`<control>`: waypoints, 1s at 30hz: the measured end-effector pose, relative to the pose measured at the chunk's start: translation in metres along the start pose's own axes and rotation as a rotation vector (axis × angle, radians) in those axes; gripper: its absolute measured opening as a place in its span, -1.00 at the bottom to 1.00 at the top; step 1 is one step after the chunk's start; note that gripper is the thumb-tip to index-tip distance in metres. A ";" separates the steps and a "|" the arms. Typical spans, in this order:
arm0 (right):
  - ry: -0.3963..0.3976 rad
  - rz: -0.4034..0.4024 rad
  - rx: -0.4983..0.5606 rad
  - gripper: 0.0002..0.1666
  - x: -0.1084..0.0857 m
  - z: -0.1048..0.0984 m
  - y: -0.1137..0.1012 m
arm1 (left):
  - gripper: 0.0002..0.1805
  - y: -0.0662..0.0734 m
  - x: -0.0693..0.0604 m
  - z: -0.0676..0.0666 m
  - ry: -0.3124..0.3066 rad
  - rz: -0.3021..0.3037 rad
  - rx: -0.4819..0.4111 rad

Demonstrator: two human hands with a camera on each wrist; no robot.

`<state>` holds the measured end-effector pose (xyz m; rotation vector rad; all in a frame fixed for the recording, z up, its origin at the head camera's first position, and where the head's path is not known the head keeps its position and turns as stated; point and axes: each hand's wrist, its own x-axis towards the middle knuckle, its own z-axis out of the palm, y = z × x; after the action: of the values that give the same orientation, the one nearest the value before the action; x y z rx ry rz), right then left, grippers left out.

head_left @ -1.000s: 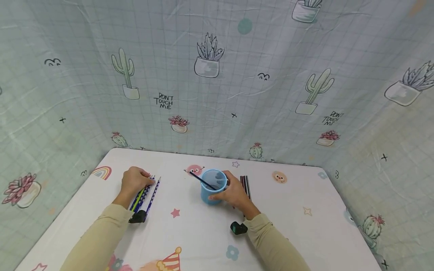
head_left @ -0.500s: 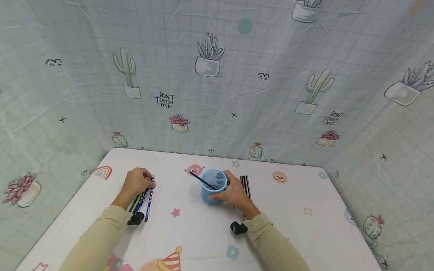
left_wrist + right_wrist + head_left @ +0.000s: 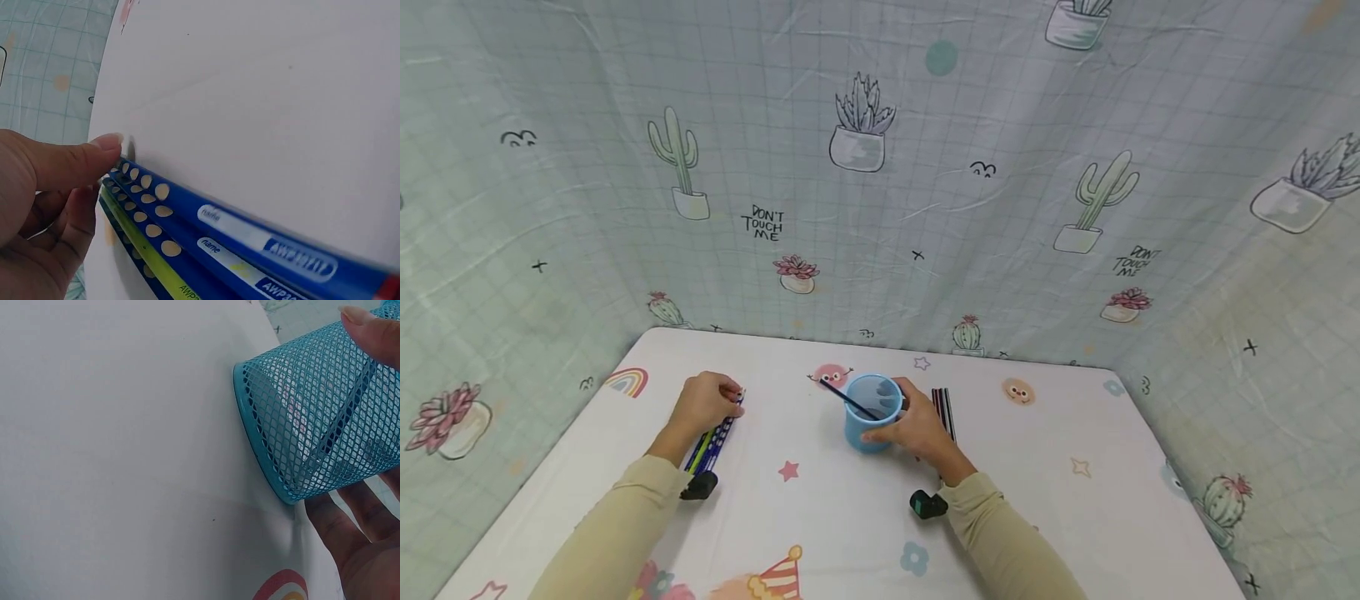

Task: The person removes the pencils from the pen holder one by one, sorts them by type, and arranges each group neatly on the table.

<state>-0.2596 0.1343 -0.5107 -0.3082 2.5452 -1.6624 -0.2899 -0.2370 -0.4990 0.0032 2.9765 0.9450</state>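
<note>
My left hand [image 3: 703, 408] is at the left of the table, thumb and fingers pinching the ends of a bundle of pencils [image 3: 721, 437]. In the left wrist view these pencils [image 3: 231, 231] are blue with pale dots, plus one lime green, lying side by side; the thumb touches the top blue one. My right hand [image 3: 919, 427] grips a light blue mesh pencil cup [image 3: 859, 435] that stands upright at the table's middle. One dark pencil [image 3: 838, 393] leans inside, sticking out over the rim; it also shows through the cup's mesh [image 3: 312, 419] in the right wrist view.
Several dark striped pencils [image 3: 946, 410] lie right of the cup, partly hidden behind the right hand and forearm. A white printed cloth covers the table [image 3: 820, 517]. Patterned curtains [image 3: 880, 208] enclose its back and sides. A small black device [image 3: 928, 504] sits at the right wrist.
The separate blue dotted pencil on the bundle's right has moved left and now lies against the others. My left hand shifted slightly right. The right hand and cup have stayed still.
</note>
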 end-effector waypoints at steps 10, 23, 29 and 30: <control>-0.014 -0.016 0.022 0.08 -0.001 -0.002 0.000 | -0.40 0.022 -0.005 0.006 -0.024 0.019 -0.275; -0.010 -0.019 0.024 0.09 0.001 -0.002 0.003 | -0.19 0.076 -0.015 0.034 -0.236 0.175 -0.579; -0.005 -0.028 0.012 0.08 0.000 0.000 0.004 | -0.17 0.094 -0.021 0.053 -0.260 0.227 -0.634; -0.004 -0.027 0.010 0.08 -0.001 0.000 0.003 | -0.18 0.097 -0.022 0.056 -0.260 0.233 -0.641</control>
<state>-0.2592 0.1358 -0.5140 -0.3468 2.5407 -1.6810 -0.2677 -0.1257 -0.4884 0.4302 2.3532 1.7256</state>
